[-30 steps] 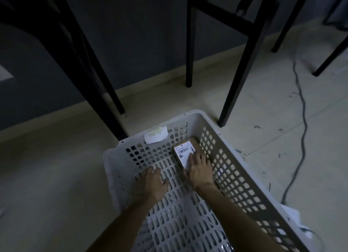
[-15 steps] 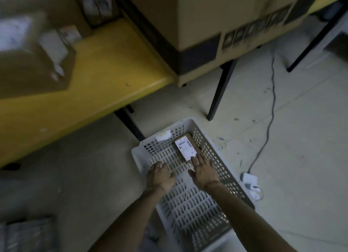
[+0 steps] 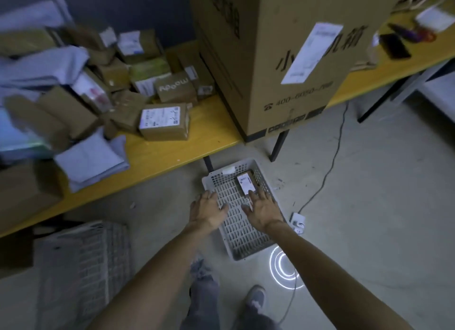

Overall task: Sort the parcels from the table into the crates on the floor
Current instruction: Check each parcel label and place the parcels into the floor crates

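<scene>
Room: dim, with a pale concrete floor (image 3: pixel 369 206), a dark wall and a long yellow table (image 3: pixel 172 152).
Change: a second ago the view sat low over the white crate (image 3: pixel 248 254), with the right fingers resting on the small parcel (image 3: pixel 246 183). Now the view has risen and the tabletop is in sight, so the person seems to be straightening up.
Left hand (image 3: pixel 206 211): empty, fingers spread and relaxed, above the crate's left rim.
Right hand (image 3: pixel 263 211): empty, fingers spread wide. Its fingertips overlap the parcel's near end in view, but contact cannot be told.
Parcel: a flat brown box, white label up, lying in the crate's far right corner.
Meaning: this parcel looks delivered — the likely next step is back to the table for another.
Table: a heap of brown boxes (image 3: pixel 162 121) and grey mailer bags still waits on the left, beside a tall carton (image 3: pixel 283 58).
Floor: a darker crate (image 3: pixel 98 255) sits on the left, and a cable (image 3: pixel 330 172) with a plug block (image 3: pixel 298 222) lies right of the white crate.
</scene>
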